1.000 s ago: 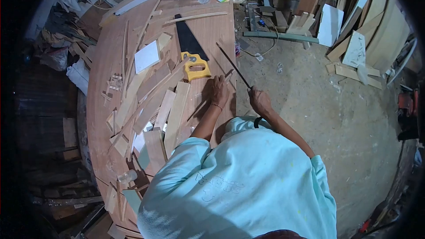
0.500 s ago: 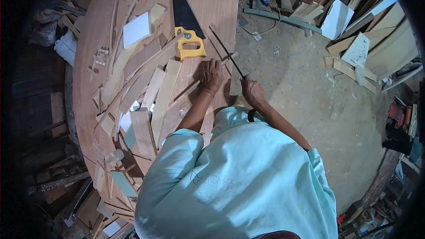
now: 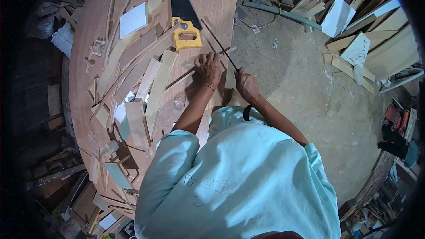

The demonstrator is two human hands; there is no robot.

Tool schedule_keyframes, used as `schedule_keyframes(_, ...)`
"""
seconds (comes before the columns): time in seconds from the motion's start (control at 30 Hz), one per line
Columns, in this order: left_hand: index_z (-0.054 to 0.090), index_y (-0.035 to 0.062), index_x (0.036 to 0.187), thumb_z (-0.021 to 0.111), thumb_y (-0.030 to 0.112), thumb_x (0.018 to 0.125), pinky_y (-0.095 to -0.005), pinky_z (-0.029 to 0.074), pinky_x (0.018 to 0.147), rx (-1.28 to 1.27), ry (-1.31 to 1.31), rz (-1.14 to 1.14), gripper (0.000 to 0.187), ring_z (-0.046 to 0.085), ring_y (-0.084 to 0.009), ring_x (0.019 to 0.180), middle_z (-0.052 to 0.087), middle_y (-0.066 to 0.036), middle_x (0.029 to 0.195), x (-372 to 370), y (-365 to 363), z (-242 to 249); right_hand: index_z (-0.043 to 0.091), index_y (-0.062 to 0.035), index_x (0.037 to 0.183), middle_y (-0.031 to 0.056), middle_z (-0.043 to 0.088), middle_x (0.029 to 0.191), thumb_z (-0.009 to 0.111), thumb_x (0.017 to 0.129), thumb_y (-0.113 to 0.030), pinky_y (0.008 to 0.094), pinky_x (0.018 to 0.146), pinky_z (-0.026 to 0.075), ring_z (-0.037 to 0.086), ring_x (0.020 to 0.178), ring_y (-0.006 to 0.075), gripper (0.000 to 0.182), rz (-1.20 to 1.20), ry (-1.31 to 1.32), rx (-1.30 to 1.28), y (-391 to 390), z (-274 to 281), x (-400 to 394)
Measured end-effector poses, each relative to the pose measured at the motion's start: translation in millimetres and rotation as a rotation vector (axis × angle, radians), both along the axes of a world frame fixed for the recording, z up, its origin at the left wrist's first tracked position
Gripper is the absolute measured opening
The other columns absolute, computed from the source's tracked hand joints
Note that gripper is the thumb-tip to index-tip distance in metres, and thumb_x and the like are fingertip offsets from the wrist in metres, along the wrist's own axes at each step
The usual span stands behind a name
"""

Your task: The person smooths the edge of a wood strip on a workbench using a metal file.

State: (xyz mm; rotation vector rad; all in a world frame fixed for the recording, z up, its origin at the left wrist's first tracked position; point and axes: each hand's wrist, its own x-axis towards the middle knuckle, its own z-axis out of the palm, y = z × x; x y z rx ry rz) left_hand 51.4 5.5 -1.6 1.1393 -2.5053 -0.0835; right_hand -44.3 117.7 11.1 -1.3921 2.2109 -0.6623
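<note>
My right hand (image 3: 248, 86) is closed around the near end of a long thin dark tool (image 3: 218, 42), which is seen edge-on and could be a saw or a file. The tool slants up and left across the end of a narrow wooden strip (image 3: 180, 81) at the table's right edge. My left hand (image 3: 210, 67) presses the strip down on the tabletop, fingers bent over it close to the tool. Just beyond that hand lies a handsaw (image 3: 187, 33) with a black blade and yellow handle.
Loose boards (image 3: 161, 84) and offcuts cover the middle of the wooden table (image 3: 82, 115). A white block (image 3: 133, 20) lies farther back. Clear cups (image 3: 179, 101) stand on the tabletop. Timber (image 3: 380, 48) leans at the far right beyond the concrete floor (image 3: 318, 102).
The whole view has shifted slightly, so the table appears a little higher and farther left. Both hands keep their places on the strip and the tool.
</note>
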Motion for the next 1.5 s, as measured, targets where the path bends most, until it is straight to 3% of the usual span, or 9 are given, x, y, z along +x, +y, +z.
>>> schedule_keyframes(0.2,0.052,0.0108,0.082,0.046,0.011,0.067,-0.0388,0.026,0.072,-0.08,0.05,0.081,0.017,0.042,-0.0223,0.083,0.047,-0.005,0.079,-4.6,6.0,-8.8,0.041,-0.0012,0.075,0.0222,0.052,0.059,0.038,0.08,-0.022,0.0429,0.048,0.04,0.052,0.056,0.0367,0.022,-0.026,-0.051,-0.064,5.0,-2.3,2.0)
schedule_keyframes(0.33,0.051,0.0083,0.087,0.045,0.013,0.069,-0.0385,0.026,0.073,-0.133,-0.044,0.069,0.019,0.041,-0.0224,0.086,0.048,-0.009,0.095,-4.9,5.0,-10.1,0.041,-0.0018,0.077,0.0222,0.052,0.06,0.037,0.08,-0.023,0.044,0.05,0.04,0.052,0.057,0.0372,0.022,-0.08,-0.081,-0.062,6.1,-9.0,8.2)
schedule_keyframes(0.37,0.049,0.0074,0.09,0.043,0.015,0.074,-0.0383,0.025,0.078,-0.017,-0.105,0.097,0.02,0.04,-0.0236,0.093,0.045,-0.008,0.106,-4.7,5.4,-12.8,0.041,-0.002,0.078,0.0222,0.052,0.06,0.037,0.08,-0.024,0.0442,0.05,0.04,0.052,0.057,0.0373,0.022,-0.087,-0.074,-0.102,8.1,-9.1,8.9)
schedule_keyframes(0.5,0.049,0.0056,0.091,0.043,0.015,0.073,-0.0377,0.024,0.079,0.002,-0.167,0.064,0.021,0.04,-0.0237,0.094,0.044,-0.009,0.107,-4.8,5.5,-12.2,0.041,-0.0023,0.078,0.0215,0.052,0.06,0.037,0.08,-0.025,0.0445,0.051,0.04,0.052,0.057,0.0374,0.023,-0.108,-0.095,-0.019,8.6,-4.9,9.9)
schedule_keyframes(0.53,0.049,0.0056,0.091,0.043,0.015,0.073,-0.0377,0.024,0.079,0.004,-0.179,0.054,0.021,0.04,-0.0237,0.094,0.044,-0.009,0.107,-5.3,4.7,-13.4,0.041,-0.0014,0.078,0.0204,0.053,0.063,0.035,0.079,-0.02,0.0429,0.052,0.041,0.053,0.058,0.0358,0.02,-0.106,-0.095,-0.016,8.2,-0.5,9.8)
schedule_keyframes(0.63,0.05,0.0076,0.084,0.042,0.013,0.071,-0.0377,0.025,0.075,-0.094,-0.083,0.039,0.016,0.04,-0.0222,0.084,0.046,-0.006,0.085,-6.2,4.3,-14.9,0.041,-0.0002,0.077,0.0189,0.054,0.065,0.033,0.078,-0.015,0.0405,0.051,0.043,0.054,0.058,0.0332,0.016,-0.1,-0.092,-0.018,11.0,-0.3,15.4)
schedule_keyframes(0.77,0.051,0.0079,0.081,0.043,0.015,0.072,-0.0375,0.026,0.074,-0.113,-0.095,0.011,0.014,0.041,-0.0225,0.083,0.046,-0.006,0.086,-7.3,2.5,-14.3,0.04,-0.001,0.075,0.0197,0.053,0.061,0.037,0.08,-0.022,0.0415,0.05,0.042,0.053,0.056,0.0345,0.022,-0.087,-0.051,-0.113,14.8,-17.9,19.2)
schedule_keyframes(1.0,0.051,0.009,0.079,0.043,0.017,0.073,-0.0369,0.028,0.071,-0.087,-0.087,0.016,0.013,0.042,-0.0224,0.081,0.047,-0.006,0.086,-8.1,1.9,-12.7,0.041,-0.0012,0.076,0.0187,0.053,0.061,0.037,0.079,-0.017,0.0395,0.05,0.042,0.053,0.056,0.0322,0.017,-0.084,-0.051,-0.109,9.5,-19.0,17.5)
schedule_keyframes(1.5,0.05,0.0119,0.08,0.043,0.014,0.07,-0.0381,0.028,0.073,-0.007,-0.117,0.013,0.012,0.042,-0.0234,0.081,0.047,-0.004,0.079,-5.8,-2.4,-13.9,0.042,-0.0014,0.078,0.0199,0.053,0.062,0.033,0.081,-0.019,0.0404,0.05,0.042,0.053,0.059,0.0348,0.02,-0.039,0.006,0.094,2.4,9.9,14.1)
